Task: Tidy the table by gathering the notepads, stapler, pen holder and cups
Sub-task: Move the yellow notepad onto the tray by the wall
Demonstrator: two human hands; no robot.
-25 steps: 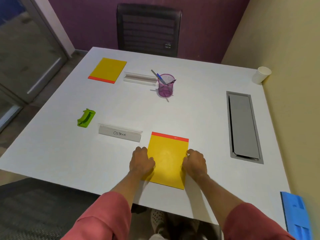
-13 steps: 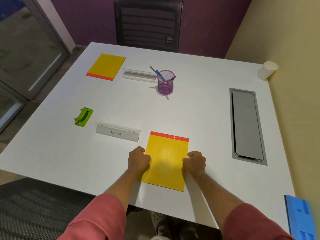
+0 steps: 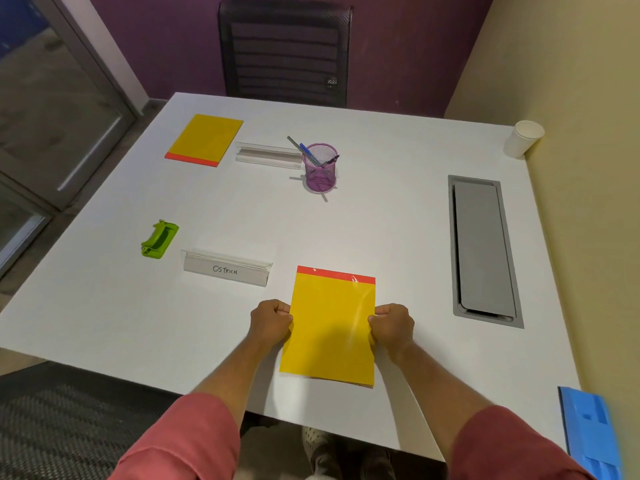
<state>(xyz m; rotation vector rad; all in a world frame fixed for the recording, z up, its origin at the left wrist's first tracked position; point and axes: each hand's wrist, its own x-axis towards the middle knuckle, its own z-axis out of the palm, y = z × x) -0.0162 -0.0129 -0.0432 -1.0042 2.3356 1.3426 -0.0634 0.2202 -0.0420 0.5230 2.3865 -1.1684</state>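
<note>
A yellow notepad w/ red top strip (image 3: 332, 327) is gripped at the near edge of the white table (image 3: 381, 220), approx. centre. Its left edge is pinched by the left hand (image 3: 272, 322), its right edge by the right hand (image 3: 393, 325); fingers of both are curled shut on the pad's sides, thumbs on top. Whether the pad is lifted clear or lies flat on the table cannot be told.

A second yellow notepad (image 3: 204, 140) is seen flat at the far left, red strip toward the camera. Just right of it a clear name stand (image 3: 268, 155) is placed, and beside that a purple mesh pen holder (image 3: 320, 168), upright, w/ pens inside. A green stapler (image 3: 160, 239) is set at mid-left, well apart from the hands. A name stand marked "OSTRICH" (image 3: 227, 271) is placed between the stapler and the held pad, close to the pad's top left corner. A white paper cup (image 3: 523, 138) is stood at the far right corner, next to the wall. A grey cable hatch (image 3: 483, 251) is set into the table at the right. A blue object (image 3: 588, 431) is partly seen at the near right corner; a black chair (image 3: 285, 51) is seen behind the table.
</note>
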